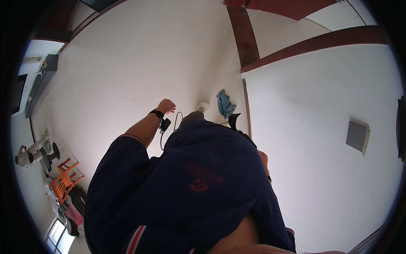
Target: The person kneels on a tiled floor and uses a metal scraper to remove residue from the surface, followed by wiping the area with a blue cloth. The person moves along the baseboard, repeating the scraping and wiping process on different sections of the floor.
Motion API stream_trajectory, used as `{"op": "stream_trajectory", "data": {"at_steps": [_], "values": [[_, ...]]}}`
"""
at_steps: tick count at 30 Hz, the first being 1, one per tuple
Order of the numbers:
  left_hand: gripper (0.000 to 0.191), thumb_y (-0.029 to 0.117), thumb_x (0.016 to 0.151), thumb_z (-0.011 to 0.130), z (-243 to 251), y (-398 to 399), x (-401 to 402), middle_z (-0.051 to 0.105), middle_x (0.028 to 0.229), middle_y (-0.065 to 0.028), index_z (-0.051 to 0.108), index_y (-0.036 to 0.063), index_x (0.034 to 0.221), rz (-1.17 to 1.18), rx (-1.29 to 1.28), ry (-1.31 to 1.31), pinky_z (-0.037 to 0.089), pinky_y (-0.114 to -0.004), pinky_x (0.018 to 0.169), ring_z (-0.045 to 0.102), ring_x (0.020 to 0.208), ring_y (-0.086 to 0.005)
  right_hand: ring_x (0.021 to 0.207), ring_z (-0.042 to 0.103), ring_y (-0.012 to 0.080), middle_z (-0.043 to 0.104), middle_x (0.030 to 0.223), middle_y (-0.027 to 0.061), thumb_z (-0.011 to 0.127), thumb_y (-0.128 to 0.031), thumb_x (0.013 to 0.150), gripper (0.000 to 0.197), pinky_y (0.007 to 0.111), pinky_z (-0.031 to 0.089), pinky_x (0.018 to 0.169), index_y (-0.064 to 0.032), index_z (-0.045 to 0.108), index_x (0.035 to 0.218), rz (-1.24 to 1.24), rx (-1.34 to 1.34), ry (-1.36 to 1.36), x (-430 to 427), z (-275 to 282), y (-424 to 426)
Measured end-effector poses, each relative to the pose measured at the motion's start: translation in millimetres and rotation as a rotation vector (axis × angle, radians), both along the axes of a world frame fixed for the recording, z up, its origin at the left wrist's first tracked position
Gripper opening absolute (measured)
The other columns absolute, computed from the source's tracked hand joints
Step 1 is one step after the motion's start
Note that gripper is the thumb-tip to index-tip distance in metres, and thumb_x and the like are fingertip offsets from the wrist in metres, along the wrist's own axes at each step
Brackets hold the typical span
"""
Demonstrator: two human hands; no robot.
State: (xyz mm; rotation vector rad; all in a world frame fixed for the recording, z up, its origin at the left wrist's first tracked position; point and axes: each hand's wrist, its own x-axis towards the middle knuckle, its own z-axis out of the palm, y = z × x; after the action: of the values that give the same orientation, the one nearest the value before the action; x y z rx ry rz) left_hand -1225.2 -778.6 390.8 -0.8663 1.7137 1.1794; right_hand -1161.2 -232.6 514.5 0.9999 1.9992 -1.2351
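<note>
My left hand (166, 106) hangs out from my body over the pale floor, its fingers curled in with nothing visible in them. A black wrist strap (157, 113) holds a small black device (165, 125) with a cable. My right hand (263, 158) is at my right side by the white wall, partly covered by my dark blue shirt (209, 165); its fingers are hidden. A crumpled blue-green cloth (225, 104) lies on the floor ahead of me, close to the wall. One light shoe (202, 106) shows to the left of it.
The white wall (304, 104) runs along my right, with a grey box (356, 136) on it and a dark red frame (249, 38) further on. Far left are an orange wooden chair (65, 181), piled bags (74, 203), a seated person (31, 154) and a grey cabinet (42, 82).
</note>
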Motion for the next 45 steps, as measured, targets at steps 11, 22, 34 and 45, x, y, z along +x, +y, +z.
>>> {"op": "stream_trajectory", "data": {"at_steps": [11,22,34,45], "values": [[0.014,0.006,0.084,0.05,-29,-15,44,0.067,0.087,-0.0029,0.063,0.0038,0.088,-0.211,-0.037,0.035,0.052,-0.028,0.058,0.067,0.08,-0.013,0.063,0.057,0.0192,0.063,0.068,0.008,0.051,-0.033,0.086,0.036,0.032,0.045,0.059,-0.0007,0.066,0.086,0.906,0.283,0.181,39,-109,60],[0.019,0.015,0.084,0.049,-52,-11,58,0.066,0.085,-0.0048,0.064,0.005,0.087,-0.273,0.031,0.06,0.048,-0.03,0.06,0.066,0.079,-0.015,0.065,0.059,0.0238,0.063,0.069,0.0111,0.05,-0.033,0.087,0.036,0.035,0.046,0.061,-0.0008,0.066,0.086,0.645,0.225,0.112,25,-106,68],[0.013,0.01,0.085,0.049,-69,-58,64,0.065,0.081,-0.0031,0.062,0.0071,0.084,-0.447,-0.021,0.089,0.051,-0.031,0.06,0.066,0.077,-0.0129,0.067,0.06,0.0274,0.062,0.067,0.0139,0.047,-0.03,0.089,0.035,0.038,0.046,0.063,-0.0016,0.066,0.081,0.5,0.162,0.252,43,-122,27],[0.013,0.012,0.079,0.056,-33,-44,96,0.067,0.08,-0.0075,0.063,0.0014,0.083,-0.923,-0.212,0.393,0.053,-0.031,0.062,0.067,0.075,-0.0143,0.065,0.06,0.0256,0.061,0.064,0.0107,0.046,-0.027,0.089,0.033,0.037,0.046,0.061,-0.0006,0.064,0.081,1.041,0.412,0.43,115,-176,68]]}}
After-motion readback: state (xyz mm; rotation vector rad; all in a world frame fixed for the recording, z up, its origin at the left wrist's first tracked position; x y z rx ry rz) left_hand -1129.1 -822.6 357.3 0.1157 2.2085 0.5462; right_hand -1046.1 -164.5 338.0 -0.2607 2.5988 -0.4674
